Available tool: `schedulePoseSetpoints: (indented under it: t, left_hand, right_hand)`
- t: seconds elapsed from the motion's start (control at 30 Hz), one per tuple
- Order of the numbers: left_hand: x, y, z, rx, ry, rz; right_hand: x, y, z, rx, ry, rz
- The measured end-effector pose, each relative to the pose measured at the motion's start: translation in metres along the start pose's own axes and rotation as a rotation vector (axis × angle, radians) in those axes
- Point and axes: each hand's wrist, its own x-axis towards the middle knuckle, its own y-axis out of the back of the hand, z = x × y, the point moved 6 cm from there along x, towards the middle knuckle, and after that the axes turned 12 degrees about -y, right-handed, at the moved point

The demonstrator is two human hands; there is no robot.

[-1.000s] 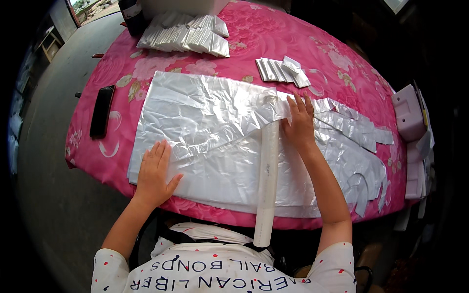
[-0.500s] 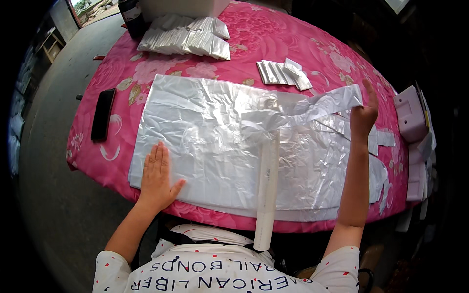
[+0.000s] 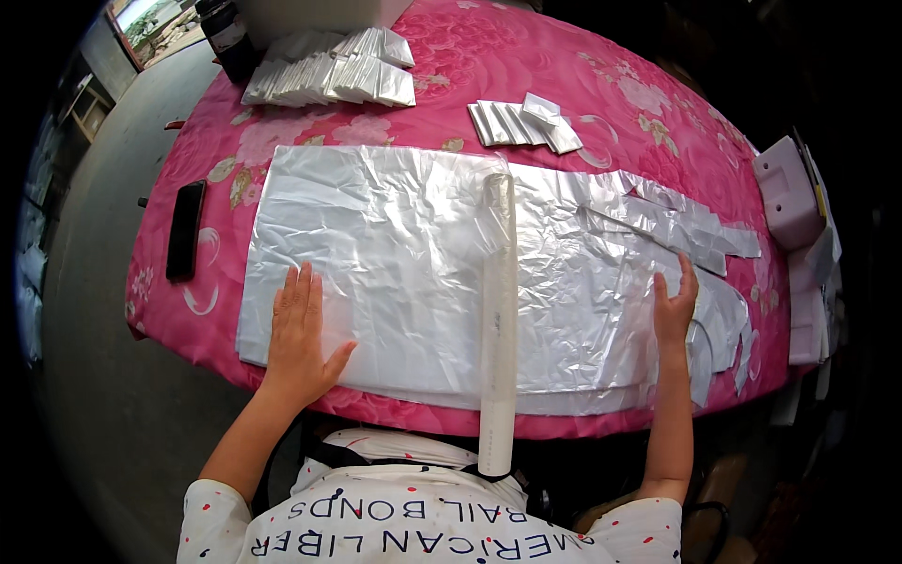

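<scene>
A stack of thin silvery-white plastic bags (image 3: 376, 244) lies flat across the table in front of me. My left hand (image 3: 301, 329) rests palm down on its left part, fingers stretched and thumb apart. Across the middle of the stack lies a long whitish tube (image 3: 498, 348), its near end sticking out past the table edge toward my body. My right hand (image 3: 676, 305) is over the right part of the bags, beside their cut, strip-like handles (image 3: 695, 235). Its thumb and fingers are apart, and nothing shows between them.
The table wears a pink floral cloth (image 3: 554, 66). Folded white packets form a large pile (image 3: 329, 75) at the far left and a small row (image 3: 524, 124) farther right. A black phone (image 3: 186, 230), a dark bottle (image 3: 227, 39) and a pale pink container (image 3: 789, 193) sit around the edges.
My right hand has let go of the raised plastic strip and come down nearer me. The tube's far part, covered before, now shows. My left hand stays flat on the bags.
</scene>
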Motion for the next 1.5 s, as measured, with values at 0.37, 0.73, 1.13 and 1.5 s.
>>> schedulePoseSetpoints:
  t: [0.37, 0.73, 1.13, 1.5]
  left_hand:
    - [-0.010, 0.008, 0.003, -0.014, -0.023, 0.033]
    - [-0.060, 0.042, -0.025, -0.674, 0.217, 0.321]
    - [-0.129, 0.007, -0.008, -1.023, 0.547, 0.218]
    - [-0.132, -0.011, -0.009, -1.447, 0.853, 0.152]
  right_hand:
    - [-0.151, -0.075, -0.172, -0.057, 0.872, -0.795]
    - [-0.221, -0.129, -0.351, 0.798, 0.861, -1.024]
    - [-0.226, -0.208, -0.372, 0.307, 1.038, -0.792]
    - [-0.233, -0.231, -0.386, 0.537, 0.322, -0.460]
